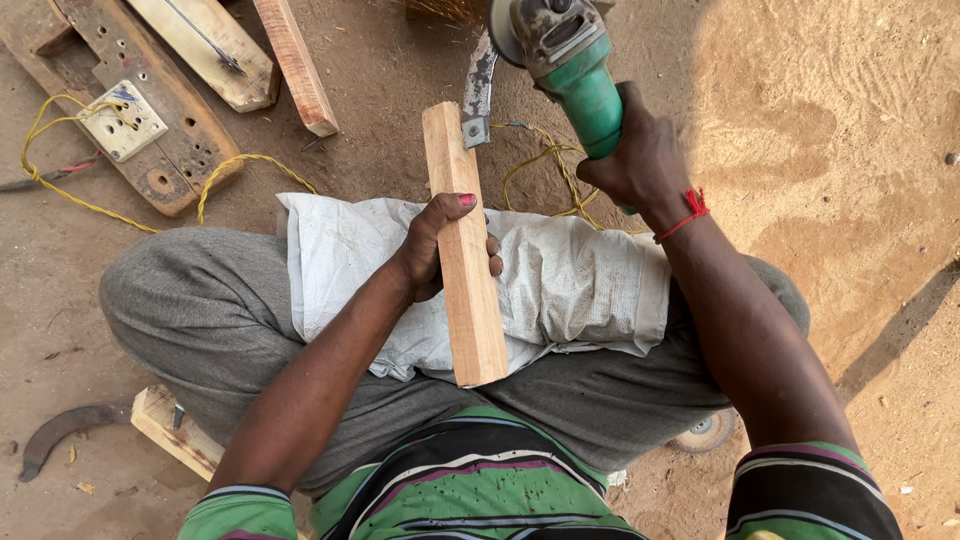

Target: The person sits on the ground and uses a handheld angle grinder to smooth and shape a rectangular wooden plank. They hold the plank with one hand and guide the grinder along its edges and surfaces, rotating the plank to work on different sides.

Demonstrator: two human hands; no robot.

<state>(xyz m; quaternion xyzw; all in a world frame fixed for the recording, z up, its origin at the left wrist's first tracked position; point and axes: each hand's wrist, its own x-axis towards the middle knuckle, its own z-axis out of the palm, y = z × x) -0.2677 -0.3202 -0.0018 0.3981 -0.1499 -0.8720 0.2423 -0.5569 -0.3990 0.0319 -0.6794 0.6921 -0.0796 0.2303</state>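
Observation:
My left hand (436, 250) grips a light wooden plank (462, 250) that lies lengthwise across a white woven sack (570, 290) spread over my grey-trousered lap. My right hand (640, 160) holds a green angle grinder (565, 60) by its body, raised beyond the plank's far end. The grinder's disc and guard sit near the top edge of the view, apart from the wood. A red thread is tied around my right wrist.
On the sandy ground at top left lie a dark board with a white socket box (122, 120), yellow wire (60, 180) and two more planks (295, 65). A wood block (170, 430) and a curved blade (55, 430) lie at lower left.

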